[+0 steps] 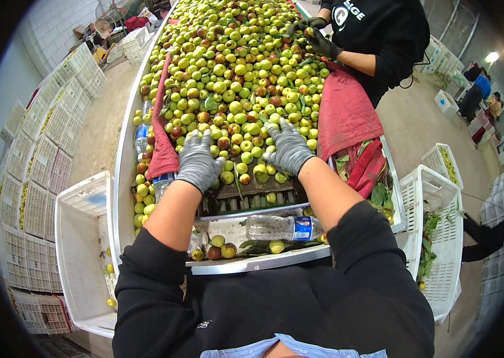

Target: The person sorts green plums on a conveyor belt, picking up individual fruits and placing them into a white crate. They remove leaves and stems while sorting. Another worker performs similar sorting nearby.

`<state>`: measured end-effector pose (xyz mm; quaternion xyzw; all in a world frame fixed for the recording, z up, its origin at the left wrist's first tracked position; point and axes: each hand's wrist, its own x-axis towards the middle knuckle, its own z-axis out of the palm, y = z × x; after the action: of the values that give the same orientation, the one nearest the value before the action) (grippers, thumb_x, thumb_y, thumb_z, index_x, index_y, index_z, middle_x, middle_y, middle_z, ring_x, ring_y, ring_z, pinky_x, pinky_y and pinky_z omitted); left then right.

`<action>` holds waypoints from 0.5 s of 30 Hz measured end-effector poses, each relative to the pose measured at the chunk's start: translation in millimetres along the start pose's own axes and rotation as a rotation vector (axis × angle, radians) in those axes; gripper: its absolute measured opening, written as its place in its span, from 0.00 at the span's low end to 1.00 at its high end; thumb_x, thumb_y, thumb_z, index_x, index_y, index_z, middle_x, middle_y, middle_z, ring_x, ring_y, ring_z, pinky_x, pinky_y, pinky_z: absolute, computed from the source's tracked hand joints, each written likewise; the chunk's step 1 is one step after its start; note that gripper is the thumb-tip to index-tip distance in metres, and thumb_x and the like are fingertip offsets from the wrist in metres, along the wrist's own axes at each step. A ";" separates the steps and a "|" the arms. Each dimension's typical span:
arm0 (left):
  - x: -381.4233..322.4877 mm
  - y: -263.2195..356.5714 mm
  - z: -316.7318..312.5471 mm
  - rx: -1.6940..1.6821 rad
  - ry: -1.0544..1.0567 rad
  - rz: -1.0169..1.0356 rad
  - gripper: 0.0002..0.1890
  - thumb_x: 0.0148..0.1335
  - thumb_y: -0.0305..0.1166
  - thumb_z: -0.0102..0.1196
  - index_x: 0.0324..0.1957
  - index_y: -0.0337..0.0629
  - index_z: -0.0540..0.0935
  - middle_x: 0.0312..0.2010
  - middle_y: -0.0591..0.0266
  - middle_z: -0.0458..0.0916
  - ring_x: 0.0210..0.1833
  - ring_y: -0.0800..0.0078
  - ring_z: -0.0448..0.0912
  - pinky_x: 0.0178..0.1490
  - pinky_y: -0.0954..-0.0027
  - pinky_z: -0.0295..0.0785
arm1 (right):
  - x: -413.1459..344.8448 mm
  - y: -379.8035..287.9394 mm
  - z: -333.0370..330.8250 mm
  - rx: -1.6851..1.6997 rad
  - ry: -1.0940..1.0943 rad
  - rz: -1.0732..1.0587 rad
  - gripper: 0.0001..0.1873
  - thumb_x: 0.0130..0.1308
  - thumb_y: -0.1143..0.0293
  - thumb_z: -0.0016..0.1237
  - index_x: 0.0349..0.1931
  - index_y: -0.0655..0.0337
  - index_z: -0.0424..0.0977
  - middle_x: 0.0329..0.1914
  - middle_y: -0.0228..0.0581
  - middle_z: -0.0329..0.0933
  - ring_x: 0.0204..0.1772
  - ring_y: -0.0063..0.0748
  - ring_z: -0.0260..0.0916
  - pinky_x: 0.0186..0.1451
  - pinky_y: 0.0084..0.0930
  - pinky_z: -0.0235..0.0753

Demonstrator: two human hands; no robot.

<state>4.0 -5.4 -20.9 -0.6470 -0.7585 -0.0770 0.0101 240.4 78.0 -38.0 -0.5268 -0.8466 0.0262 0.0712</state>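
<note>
Green and brownish jujubes (234,96) lie heaped over a long sorting table, with loose leaves among them. My left hand (199,160), in a grey knit glove, rests at the near left edge of the heap with its fingers spread over the fruit. At the near right edge, my right hand (288,145), gloved alike, reaches over the jujubes with fingers apart, close to a green leaf. Neither hand is closed around a fruit. Between my forearms, a slatted grate (256,202) shows below the nearest jujubes. An empty plastic bottle (274,228) lies in the front trough (229,270).
Red padded cloths (345,112) line both sides. White plastic crates stand left (84,268) and right (446,264); the right one holds leaves. Across the table's right side, a co-worker's dark-gloved hands (323,44) hold a jujube. Stacked crates (33,165) line the left wall.
</note>
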 end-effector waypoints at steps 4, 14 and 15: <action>4.6 -16.2 26.5 -0.047 -0.326 0.056 0.46 0.67 0.53 0.59 0.80 0.40 0.58 0.79 0.46 0.59 0.82 0.47 0.56 0.83 0.50 0.52 | 5.6 -25.4 -15.3 -0.086 -0.382 -0.321 0.35 0.69 0.45 0.56 0.74 0.44 0.70 0.84 0.53 0.55 0.82 0.53 0.58 0.82 0.40 0.60; -50.5 14.6 36.7 -0.083 -0.315 0.372 0.41 0.65 0.42 0.58 0.79 0.45 0.63 0.82 0.51 0.55 0.83 0.47 0.54 0.85 0.50 0.46 | 145.2 26.1 8.7 -0.150 -0.132 -0.008 0.19 0.74 0.65 0.45 0.60 0.60 0.78 0.60 0.55 0.81 0.63 0.54 0.79 0.66 0.44 0.78; -51.4 9.6 34.7 -0.117 -0.323 0.378 0.40 0.65 0.40 0.58 0.79 0.46 0.63 0.82 0.51 0.56 0.83 0.49 0.55 0.84 0.53 0.49 | 145.5 23.9 16.3 -0.264 -0.156 -0.040 0.19 0.74 0.64 0.45 0.61 0.61 0.77 0.62 0.58 0.80 0.64 0.55 0.78 0.67 0.44 0.77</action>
<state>24.8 -49.9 -60.1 -0.7806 -0.6103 -0.0131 -0.1344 195.9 219.4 -43.4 -0.5110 -0.8559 -0.0460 -0.0645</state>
